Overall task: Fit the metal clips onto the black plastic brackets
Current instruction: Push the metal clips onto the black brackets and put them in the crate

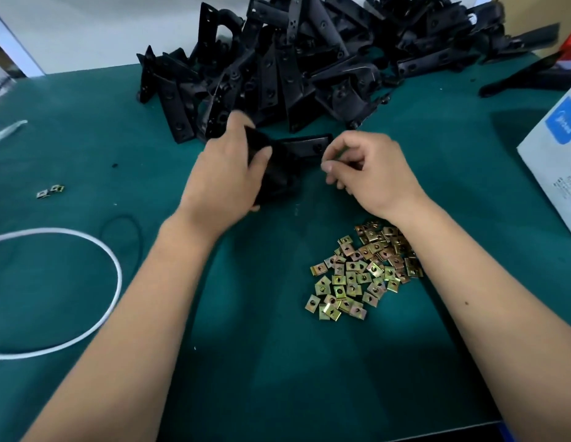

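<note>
The left hand [225, 177] grips a black plastic bracket [285, 164], with the thumb on top and the fingers curled around its near part. The flat arm of this bracket points to the right, and its end is just beside the right hand [368, 173]. The fingers of the right hand are curled together at that end; they seem to pinch something small, but I cannot tell what it is, because the fingers hide it. The held bracket is blurred and its shape is hard to read. Below the right wrist, a heap of metal clips [357, 272] lies on the green mat [278, 378]; the forearm covers part of it. Behind both hands is a big pile of black brackets [309, 59], cut off at the top edge.
</note>
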The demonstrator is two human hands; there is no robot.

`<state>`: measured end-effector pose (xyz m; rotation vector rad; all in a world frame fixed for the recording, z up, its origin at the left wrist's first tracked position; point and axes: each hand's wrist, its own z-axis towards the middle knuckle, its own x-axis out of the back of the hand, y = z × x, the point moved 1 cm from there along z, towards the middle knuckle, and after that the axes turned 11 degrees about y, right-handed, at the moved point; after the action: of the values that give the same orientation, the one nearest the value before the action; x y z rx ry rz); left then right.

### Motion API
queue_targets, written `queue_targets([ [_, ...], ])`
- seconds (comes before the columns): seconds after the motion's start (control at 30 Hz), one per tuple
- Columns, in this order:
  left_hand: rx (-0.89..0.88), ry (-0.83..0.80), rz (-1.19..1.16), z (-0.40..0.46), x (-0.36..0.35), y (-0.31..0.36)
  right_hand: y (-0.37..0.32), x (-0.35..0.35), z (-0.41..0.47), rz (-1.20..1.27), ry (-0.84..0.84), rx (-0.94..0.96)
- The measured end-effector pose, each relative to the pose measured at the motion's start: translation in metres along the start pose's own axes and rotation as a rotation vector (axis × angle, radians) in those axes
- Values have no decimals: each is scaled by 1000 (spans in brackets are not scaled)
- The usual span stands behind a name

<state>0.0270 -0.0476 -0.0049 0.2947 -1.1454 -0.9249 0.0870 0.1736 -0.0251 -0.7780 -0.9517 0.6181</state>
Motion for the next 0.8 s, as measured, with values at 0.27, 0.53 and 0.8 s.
queue_targets([
  [0.27, -333, -47, 133, -23, -29, 13, 2, -3, 1, 294, 61, -249],
  [0.53, -243, -229, -27, -24, -31, 4, -10, -3, -3, 452, 39, -458],
  [0.8, -130, -316, -186, -22, -26, 1, -14, -5, -4, 572, 82, -523],
])
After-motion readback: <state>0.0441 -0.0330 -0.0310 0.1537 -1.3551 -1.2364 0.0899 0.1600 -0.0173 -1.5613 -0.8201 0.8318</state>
